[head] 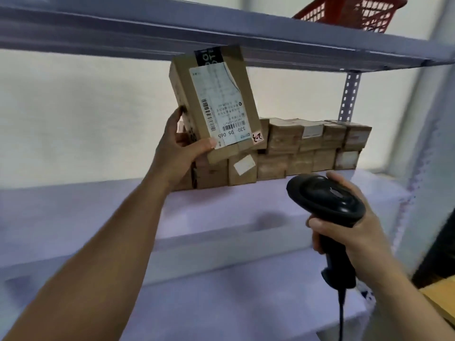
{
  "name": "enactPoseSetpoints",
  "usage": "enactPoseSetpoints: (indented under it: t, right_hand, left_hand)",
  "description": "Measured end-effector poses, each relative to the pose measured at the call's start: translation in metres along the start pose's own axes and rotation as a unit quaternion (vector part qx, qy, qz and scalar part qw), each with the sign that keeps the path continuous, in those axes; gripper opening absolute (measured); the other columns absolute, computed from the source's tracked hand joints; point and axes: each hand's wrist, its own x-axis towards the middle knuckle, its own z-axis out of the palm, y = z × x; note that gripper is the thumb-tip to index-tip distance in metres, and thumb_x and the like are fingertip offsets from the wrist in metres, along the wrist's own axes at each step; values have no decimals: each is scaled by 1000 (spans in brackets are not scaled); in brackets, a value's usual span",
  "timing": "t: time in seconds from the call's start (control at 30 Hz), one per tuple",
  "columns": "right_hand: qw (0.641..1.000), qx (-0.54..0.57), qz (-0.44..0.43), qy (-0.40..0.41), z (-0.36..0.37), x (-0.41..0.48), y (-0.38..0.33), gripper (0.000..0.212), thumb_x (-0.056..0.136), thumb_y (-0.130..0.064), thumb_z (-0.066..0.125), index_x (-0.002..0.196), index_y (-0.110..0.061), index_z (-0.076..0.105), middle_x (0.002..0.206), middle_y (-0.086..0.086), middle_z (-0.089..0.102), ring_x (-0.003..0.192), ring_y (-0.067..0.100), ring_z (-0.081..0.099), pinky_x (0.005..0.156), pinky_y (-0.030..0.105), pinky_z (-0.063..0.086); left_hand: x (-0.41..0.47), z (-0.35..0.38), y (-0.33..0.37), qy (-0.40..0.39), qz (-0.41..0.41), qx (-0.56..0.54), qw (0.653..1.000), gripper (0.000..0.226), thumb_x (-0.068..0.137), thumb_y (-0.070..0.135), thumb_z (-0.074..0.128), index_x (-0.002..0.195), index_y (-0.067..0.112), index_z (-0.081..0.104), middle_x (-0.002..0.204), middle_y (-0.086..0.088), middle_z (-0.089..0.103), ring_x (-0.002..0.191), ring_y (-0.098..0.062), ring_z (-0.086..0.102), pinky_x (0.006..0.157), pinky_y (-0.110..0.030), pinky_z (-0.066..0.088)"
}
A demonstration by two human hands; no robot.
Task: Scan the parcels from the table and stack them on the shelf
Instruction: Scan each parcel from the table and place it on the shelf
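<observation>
My left hand [181,148] grips a brown cardboard parcel [214,102] by its lower left corner and holds it tilted in the air, its white shipping label facing me upside down. The parcel hovers over the left end of a two-layer row of stacked parcels [283,148] on the pale shelf [98,217]. My right hand [349,232] is wrapped around the handle of a black corded barcode scanner [325,195], lower right, with the scanner's head pointing up toward the stack.
An upper shelf board [172,30] runs just above the held parcel, with a red plastic basket [352,11] on it. A perforated metal upright [348,97] stands at the right. A cardboard edge [440,299] shows at the lower right.
</observation>
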Motion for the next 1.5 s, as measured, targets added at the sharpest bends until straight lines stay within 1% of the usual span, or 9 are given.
enactPoseSetpoints:
  t: [0.33, 0.63, 0.77, 0.87, 0.97, 1.07, 1.17, 1.3, 1.5]
  right_hand:
    - [998, 10, 6, -58, 90, 47, 33, 85, 69, 16, 73, 131, -40, 53, 96, 0, 70, 49, 35, 58, 46, 36, 52]
    - [994, 21, 33, -100, 123, 66, 43, 84, 65, 7, 78, 126, -47, 56, 100, 9, 69, 52, 38, 59, 48, 37, 53]
    - [992, 15, 42, -117, 132, 71, 47, 86, 65, 8, 77, 128, -45, 53, 95, 2, 71, 52, 37, 60, 48, 37, 55]
    - [991, 14, 48, -123, 137, 73, 49, 87, 59, -3, 79, 129, -46, 52, 98, -1, 71, 52, 38, 61, 49, 38, 55]
    - [991, 18, 52, -121, 138, 75, 53, 87, 55, -10, 80, 128, -47, 53, 102, 2, 70, 52, 39, 60, 50, 38, 55]
    - [991, 22, 52, -122, 137, 77, 55, 86, 56, -8, 81, 127, -48, 53, 101, 0, 70, 52, 38, 60, 50, 40, 55]
    - [991, 18, 46, -123, 136, 77, 58, 85, 63, 2, 80, 124, -52, 55, 101, 3, 70, 51, 37, 59, 49, 39, 54]
    - [991, 28, 41, -126, 136, 77, 56, 83, 61, -6, 81, 122, -54, 56, 108, 13, 66, 50, 37, 59, 48, 38, 53]
    - [991, 8, 34, -126, 117, 65, 51, 94, 54, -19, 94, 132, -47, 50, 115, 7, 66, 69, 28, 65, 58, 30, 54]
  left_hand:
    - [29, -136, -42, 115, -74, 18, 990, 57, 92, 18, 60, 143, 35, 40, 105, 6, 69, 89, -14, 69, 56, -22, 54]
    - [34, -177, -107, 104, -216, 80, 967, 42, 91, 33, 57, 133, 27, 52, 106, -6, 70, 85, -24, 69, 63, -33, 53]
    - [38, -176, -123, 83, -264, 97, 956, 33, 97, 42, 45, 122, 24, 58, 104, -10, 69, 90, -29, 67, 74, -38, 57]
    - [45, -175, -130, 86, -265, 123, 953, 36, 101, 47, 33, 119, 28, 58, 112, -9, 66, 105, -32, 61, 88, -43, 51]
    - [54, -172, -133, 73, -256, 121, 956, 37, 103, 46, 29, 125, 31, 55, 119, -5, 63, 105, -25, 61, 87, -42, 54]
    - [56, -165, -133, 43, -247, 124, 960, 45, 99, 51, 44, 140, 32, 42, 123, 1, 57, 99, -17, 60, 74, -33, 53]
    - [57, -167, -138, 15, -249, 122, 961, 69, 93, 48, 57, 151, 31, 25, 129, 2, 48, 101, -15, 58, 76, -34, 52]
    - [59, -168, -135, 19, -269, 105, 957, 64, 95, 42, 56, 150, 32, 26, 136, -3, 52, 103, -17, 60, 79, -36, 53]
    - [47, -146, -126, 131, -176, 273, 937, 84, 90, 46, 61, 155, 29, 11, 156, -13, 28, 140, -32, 31, 112, -45, 31]
